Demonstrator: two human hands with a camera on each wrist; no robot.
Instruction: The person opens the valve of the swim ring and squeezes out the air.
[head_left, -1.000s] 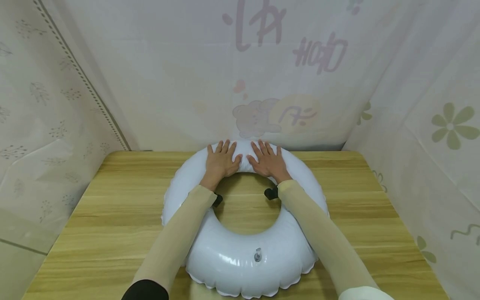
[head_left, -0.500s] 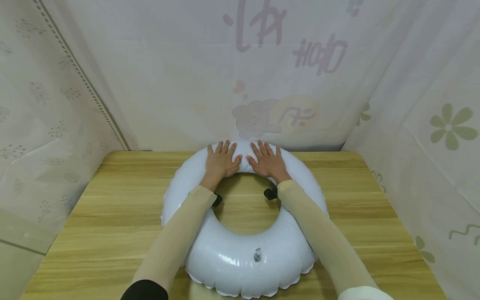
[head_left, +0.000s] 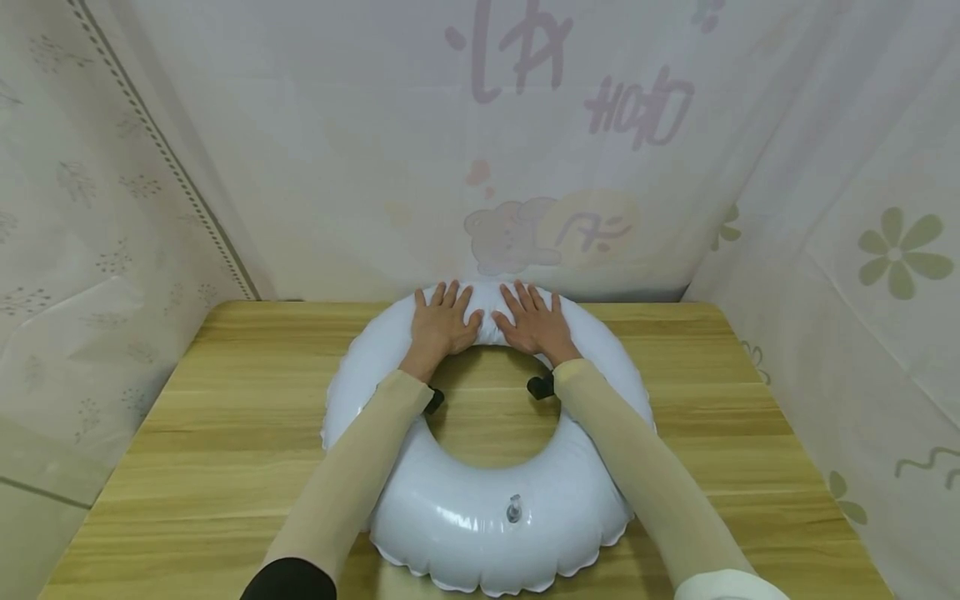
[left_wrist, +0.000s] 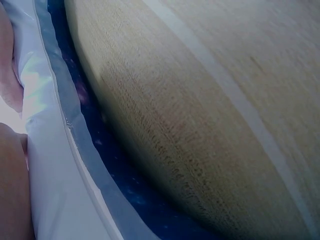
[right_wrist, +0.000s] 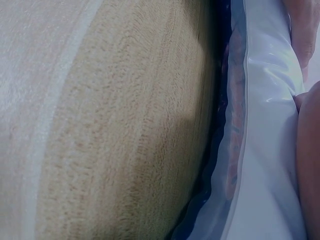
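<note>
A white inflatable swim ring [head_left: 450, 517] lies flat on the wooden table [head_left: 225, 467], its clear air valve [head_left: 513, 508] facing up on the near side. On the ring's far part rests my left hand [head_left: 444, 323], fingers spread and straight. Just to its right, my right hand [head_left: 534, 322] lies on the same stretch, likewise spread, the two thumbs close together. Both wrist views look into the ring's hole, where the white inner wall [left_wrist: 55, 185] meets a dark blue underside [right_wrist: 215, 145]. Only edges of the hands appear in those wrist views.
Behind the table hangs a pale printed curtain [head_left: 337, 167]. Patterned cloth hangs at the left [head_left: 97, 208] and, with green flowers, at the right [head_left: 862, 275]. Black wrist-camera mounts [head_left: 541, 387] sit under the wrists, inside the ring's hole.
</note>
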